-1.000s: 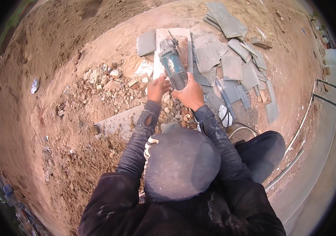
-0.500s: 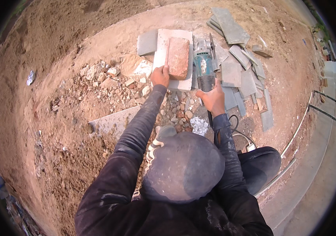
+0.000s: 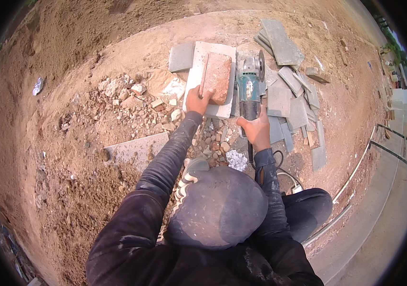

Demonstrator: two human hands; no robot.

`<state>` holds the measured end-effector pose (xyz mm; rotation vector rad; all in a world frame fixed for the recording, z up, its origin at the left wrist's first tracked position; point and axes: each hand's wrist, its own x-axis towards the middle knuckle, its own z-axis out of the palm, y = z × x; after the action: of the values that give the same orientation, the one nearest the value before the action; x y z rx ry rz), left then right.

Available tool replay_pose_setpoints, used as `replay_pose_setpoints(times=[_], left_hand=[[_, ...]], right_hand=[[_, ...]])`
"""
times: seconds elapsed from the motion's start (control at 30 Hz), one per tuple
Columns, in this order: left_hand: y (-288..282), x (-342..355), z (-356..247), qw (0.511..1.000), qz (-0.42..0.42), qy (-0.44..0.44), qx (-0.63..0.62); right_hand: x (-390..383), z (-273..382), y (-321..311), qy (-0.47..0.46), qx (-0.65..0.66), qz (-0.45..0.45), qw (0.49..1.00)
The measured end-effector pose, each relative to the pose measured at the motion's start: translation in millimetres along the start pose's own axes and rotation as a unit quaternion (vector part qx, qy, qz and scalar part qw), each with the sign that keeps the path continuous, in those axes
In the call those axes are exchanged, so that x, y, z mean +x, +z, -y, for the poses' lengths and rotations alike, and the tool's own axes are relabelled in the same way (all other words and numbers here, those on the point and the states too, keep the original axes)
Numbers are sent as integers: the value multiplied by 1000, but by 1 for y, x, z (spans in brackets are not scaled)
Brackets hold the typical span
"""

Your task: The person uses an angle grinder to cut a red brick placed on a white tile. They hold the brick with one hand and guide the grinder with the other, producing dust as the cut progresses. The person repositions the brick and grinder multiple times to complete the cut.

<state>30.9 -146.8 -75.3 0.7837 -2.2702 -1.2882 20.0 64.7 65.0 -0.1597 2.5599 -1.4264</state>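
Right hand closed round the dark rear grip of the grinder, thumb on the left side. Left hand half curled at the brick, touching its near left corner; can't tell if it's pinching or only steadying. Grinder points away from the right hand, just right of the brick, disc standing on edge at the far end.

Brick: reddish, rough, block-shaped, narrow line along its left side, lying on a pale flat slab. Grinder: teal body, grey metal head, scuffed pale patch. Right of it, flat grey tiles, overlapping, some broken. Nearer the person: rounded pebbles and crumpled white wrapping.
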Motion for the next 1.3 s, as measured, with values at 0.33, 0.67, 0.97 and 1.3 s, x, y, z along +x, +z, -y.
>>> replay_pose_setpoints(times=[0.33, 0.67, 0.97, 1.3], left_hand=[[38, -34, -59, 997, -23, -33, 62], [50, -30, -68, 986, -9, 138, 96], [44, -28, -49, 945, -7, 250, 211], [51, -47, -79, 980, 11, 93, 174]], right_hand=[[10, -29, -26, 58, 80, -25, 995], [13, -34, -64, 96, 115, -76, 986], [2, -45, -72, 130, 102, -75, 983], [2, -51, -69, 87, 44, -92, 991]])
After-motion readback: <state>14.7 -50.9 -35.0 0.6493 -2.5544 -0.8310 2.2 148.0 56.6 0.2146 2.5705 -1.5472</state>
